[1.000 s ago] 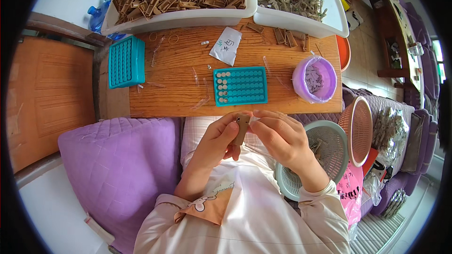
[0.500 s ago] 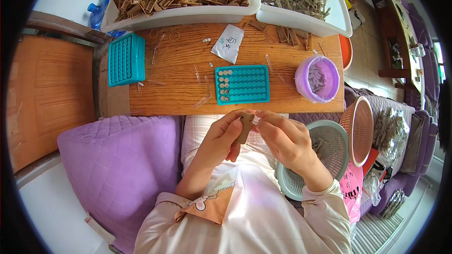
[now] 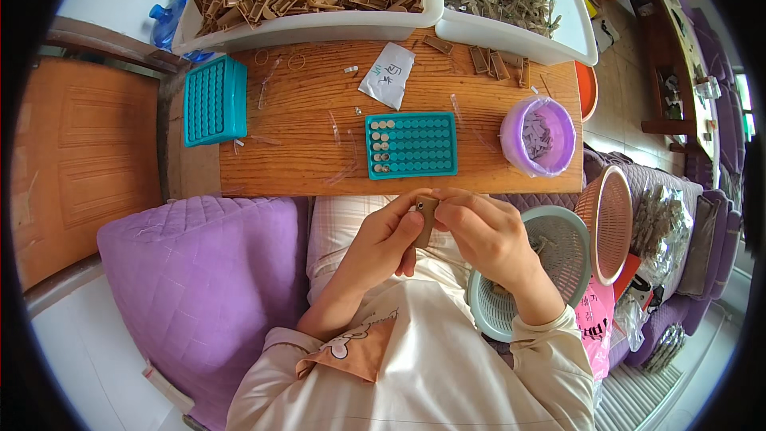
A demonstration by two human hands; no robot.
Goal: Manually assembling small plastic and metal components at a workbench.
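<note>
The left hand (image 3: pixel 387 227) is closed, thumb against fingers, around a small brown oblong plastic casing (image 3: pixel 427 219), which stands tilted between the two hands above the person's lap, just short of the near edge of the wooden surface (image 3: pixel 279 160). The right hand (image 3: pixel 483 227) is curled, its thumb and fingertips drawn together at the casing's upper right edge; whether they pinch anything small cannot be told.

Beyond the hands, a turquoise rectangular plastic tray (image 3: pixel 423 148) lies on the surface, with round silvery discs (image 3: pixel 384 146) in its left columns. To its right stands a round purple-lined tub (image 3: pixel 568 140) of small pale strips. Near the right forearm sits a grey-green perforated plastic basket (image 3: pixel 501 315).

Farther out, a white paper packet (image 3: pixel 388 76) lies behind the tray, and a deeper turquoise holder (image 3: pixel 215 104) stands at the left. Along the far side, a large white bin (image 3: pixel 319 30) is heaped with brown casings, beside a second white bin (image 3: pixel 519 40) of greyish translucent pieces.
</note>
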